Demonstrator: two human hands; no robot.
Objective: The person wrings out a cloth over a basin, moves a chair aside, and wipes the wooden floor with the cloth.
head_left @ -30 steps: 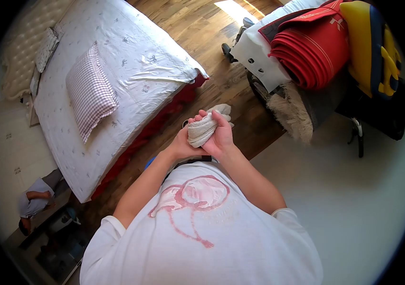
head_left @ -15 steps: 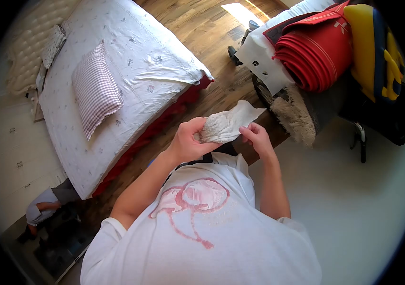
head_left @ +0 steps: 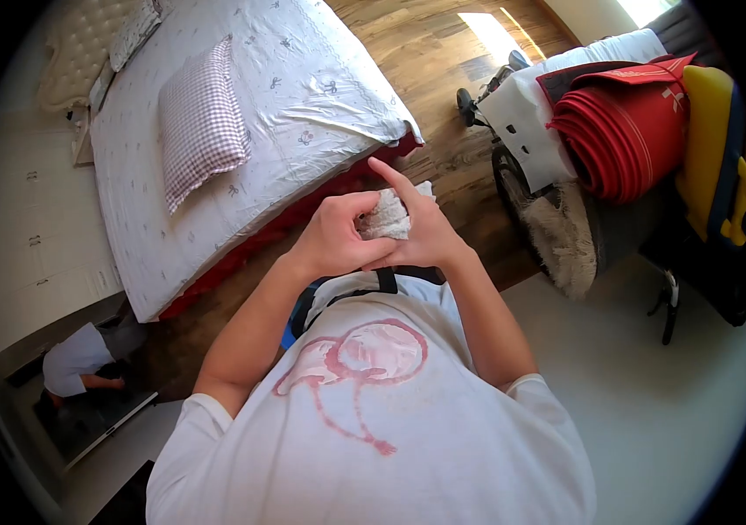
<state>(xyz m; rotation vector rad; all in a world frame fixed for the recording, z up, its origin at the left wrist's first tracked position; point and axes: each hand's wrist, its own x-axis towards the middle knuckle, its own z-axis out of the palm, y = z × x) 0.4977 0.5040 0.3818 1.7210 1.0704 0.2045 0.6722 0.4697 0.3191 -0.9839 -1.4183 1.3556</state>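
Head view: at the far lower left, a second person (head_left: 77, 359) was bent over a dark, pale-edged unit (head_left: 93, 424), its inside too dim to make out. Next came a bed (head_left: 303, 114) with a checked pillow (head_left: 206, 127) lying on top. At the centre, the wearer's left hand (head_left: 331, 234) was curled around a wadded white cloth (head_left: 388, 217), which sat between both hands, in front of the shirt (head_left: 373, 420). The right hand (head_left: 431, 231) was spread against the cloth, one finger extended; whether it gripped could not be told. Farther right, a red roll (head_left: 618, 140) lay beside a yellow-and-blue bundle (head_left: 712, 149), its inside hidden.
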